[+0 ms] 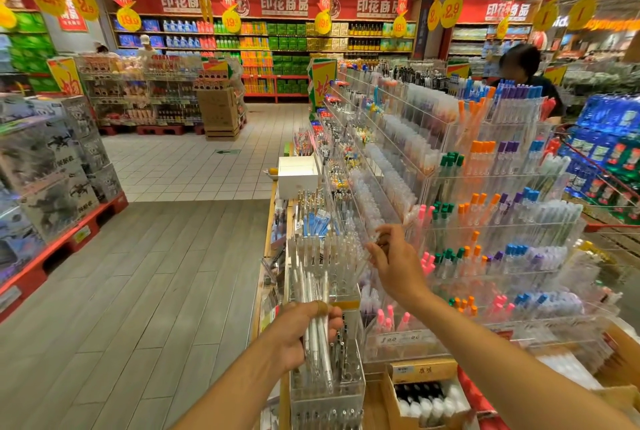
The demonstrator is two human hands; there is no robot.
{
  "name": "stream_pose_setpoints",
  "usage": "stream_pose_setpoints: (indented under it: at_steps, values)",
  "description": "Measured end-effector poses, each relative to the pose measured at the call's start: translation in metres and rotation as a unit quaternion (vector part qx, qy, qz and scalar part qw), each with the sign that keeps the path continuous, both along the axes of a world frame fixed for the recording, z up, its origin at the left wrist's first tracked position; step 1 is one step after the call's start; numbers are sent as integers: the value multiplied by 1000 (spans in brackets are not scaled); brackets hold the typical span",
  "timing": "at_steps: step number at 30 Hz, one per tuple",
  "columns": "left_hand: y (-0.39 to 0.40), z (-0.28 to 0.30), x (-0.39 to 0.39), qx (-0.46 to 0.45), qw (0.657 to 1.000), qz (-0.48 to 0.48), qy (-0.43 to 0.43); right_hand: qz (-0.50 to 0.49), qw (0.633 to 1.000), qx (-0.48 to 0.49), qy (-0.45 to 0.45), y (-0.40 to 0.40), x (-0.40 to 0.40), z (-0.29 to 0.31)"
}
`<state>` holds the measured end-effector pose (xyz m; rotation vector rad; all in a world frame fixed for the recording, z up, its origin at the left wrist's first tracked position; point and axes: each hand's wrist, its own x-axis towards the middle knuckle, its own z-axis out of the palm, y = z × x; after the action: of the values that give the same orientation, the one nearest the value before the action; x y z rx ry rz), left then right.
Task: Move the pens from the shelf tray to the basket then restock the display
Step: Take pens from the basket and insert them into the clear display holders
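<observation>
Clear acrylic surrounds us on this stationery display, and we work it with two hands. Nearest us, a cardboard box (426, 391) sits at the foot of the display with black-capped and white-capped items standing inside; we cannot count them. Just left of it a clear pen holder (327, 391) stands full of upright pens. Our left hand (304, 332) is curled around a bundle of white pens (318, 318), roughly five or six, held upright in front of that holder. Our right hand (394, 263) reaches further in, fingers bent and pinching at a clear pen (363, 261) in the tiered shelf tray (332, 256); how many it grips we cannot tell. That tray holds many clear-barrelled pens in rows. To the right, stepped acrylic racks (502, 221) hold pens sorted by cap colour: pink, green, orange, purple and blue, in at least five tiers. Beyond the tray one white box (298, 175) rests on the shelf edge. Further off, one person (526, 73) stands behind the display, and two more stand by the far shelves (263, 38).
</observation>
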<state>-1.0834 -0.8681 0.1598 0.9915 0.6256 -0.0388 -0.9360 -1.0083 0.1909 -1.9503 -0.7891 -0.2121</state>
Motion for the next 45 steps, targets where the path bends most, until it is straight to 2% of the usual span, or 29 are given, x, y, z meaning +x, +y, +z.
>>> stream_pose_setpoints:
  at_steps: [2, 5, 9, 19, 22, 24, 25, 27, 29, 35, 37, 39, 42, 45]
  values:
    - [1, -1, 0, -5, 1000, -2, 1, -2, 1000, -4, -21, 0, 3, 0]
    - [3, -2, 2, -8, 1000, 1, 5, 10, 997, -68, -41, 1, 7, -1]
    - [4, -4, 4, -5, 1000, 14, 7, 28, 992, -118, -32, 5, 5, -11]
    - [6, -6, 6, -7, 1000, 16, 6, 37, 985, -163, 37, 11, 5, -4]
    - [7, -4, 6, -10, 1000, 8, 0, 10, 970, -238, 57, 11, 6, 5]
    - [7, -2, 5, -10, 1000, 2, -8, 60, 943, -298, 133, 9, 4, 7]
    - [6, 0, 5, -10, 1000, -3, -12, 101, 931, -295, 188, 8, 0, 8]
    - [5, 2, 5, -2, 1000, -13, -22, 167, 924, -215, 269, 9, -7, 9]
    - [3, 3, 5, 0, 999, -22, -37, 182, 930, -140, 288, 13, -14, 11]
    - [0, 4, 8, -72, 994, -42, -75, 162, 933, -41, 318, 16, -15, 26]
    - [3, 1, 8, -99, 993, -2, -60, 127, 947, 25, 293, 13, -9, 40]
    - [6, -3, 8, -97, 994, 41, -26, 84, 972, 56, 211, 10, -2, 53]
    - [10, -8, 4, -91, 994, 55, 2, 69, 993, 4, 91, 9, 4, 57]
    - [10, -9, 3, -91, 994, 53, 11, 83, 993, -74, 27, 14, 6, 46]
